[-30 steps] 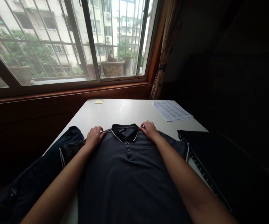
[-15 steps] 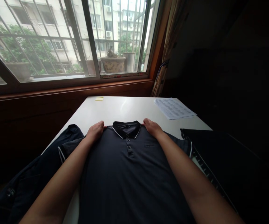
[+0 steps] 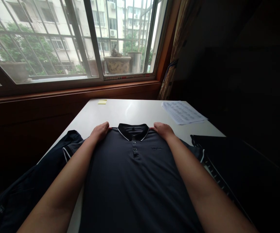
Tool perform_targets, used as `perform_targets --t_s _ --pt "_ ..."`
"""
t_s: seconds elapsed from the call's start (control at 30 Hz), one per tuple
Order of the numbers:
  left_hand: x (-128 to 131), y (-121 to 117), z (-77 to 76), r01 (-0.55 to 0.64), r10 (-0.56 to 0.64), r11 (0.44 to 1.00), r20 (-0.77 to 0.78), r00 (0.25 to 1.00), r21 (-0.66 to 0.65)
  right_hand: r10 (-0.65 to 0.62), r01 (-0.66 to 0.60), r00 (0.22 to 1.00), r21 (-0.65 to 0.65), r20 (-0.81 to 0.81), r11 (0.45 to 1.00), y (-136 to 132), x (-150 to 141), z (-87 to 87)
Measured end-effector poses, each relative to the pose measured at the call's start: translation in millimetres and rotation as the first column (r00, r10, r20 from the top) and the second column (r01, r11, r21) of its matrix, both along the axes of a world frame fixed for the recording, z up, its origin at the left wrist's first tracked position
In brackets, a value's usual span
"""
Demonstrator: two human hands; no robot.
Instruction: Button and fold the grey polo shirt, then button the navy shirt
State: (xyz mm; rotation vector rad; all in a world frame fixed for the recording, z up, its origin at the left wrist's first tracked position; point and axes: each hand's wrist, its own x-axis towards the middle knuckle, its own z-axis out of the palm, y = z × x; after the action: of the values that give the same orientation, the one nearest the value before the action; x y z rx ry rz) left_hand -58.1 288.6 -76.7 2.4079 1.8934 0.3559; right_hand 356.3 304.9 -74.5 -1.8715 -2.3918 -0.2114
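Charcoal-grey polo shirt (image 3: 132, 181) stretches across the white table (image 3: 130, 113), collar (image 3: 144, 132) toward the far edge; we pinch its shoulders (image 3: 113, 131) with left hand (image 3: 100, 131) and right hand (image 3: 163, 130), printed sheets (image 3: 183, 112) lying by the far right corner.

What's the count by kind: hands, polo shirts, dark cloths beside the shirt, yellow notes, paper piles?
Hands: 2 (left hand, right hand)
Polo shirt: 1
Dark cloths: 2 (left cloth, right cloth)
Yellow note: 1
Paper pile: 1
Total: 7
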Motion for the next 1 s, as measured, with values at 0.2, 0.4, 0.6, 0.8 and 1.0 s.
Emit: perform_targets --t_s 0.2,0.4,0.6,0.8,1.0 --pt "3 14 -0.2 0.015 -0.014 1.0 -0.024 1.0 0.019 -0.02 0.02 0.999 0.002 0.027 1.0 15 8 -1.6" --pt "6 22 1.6 0.028 -0.027 0.999 -0.035 0.999 0.03 0.012 -0.013 0.999 0.02 0.047 1.0 29 13 -3.3" --pt "7 27 3.6 0.031 -0.031 0.999 -0.036 0.999 0.015 0.065 -0.066 0.997 0.016 0.051 0.998 40 18 -2.5" --pt "7 30 3.9 0.028 -0.028 1.0 -0.03 0.999 0.005 0.091 -0.092 0.994 0.007 0.055 0.996 48 21 -3.5" --pt "6 33 0.6 0.023 -0.022 1.0 -0.044 0.999 0.017 0.125 -0.125 0.991 -0.002 0.052 0.992 51 22 -3.2"
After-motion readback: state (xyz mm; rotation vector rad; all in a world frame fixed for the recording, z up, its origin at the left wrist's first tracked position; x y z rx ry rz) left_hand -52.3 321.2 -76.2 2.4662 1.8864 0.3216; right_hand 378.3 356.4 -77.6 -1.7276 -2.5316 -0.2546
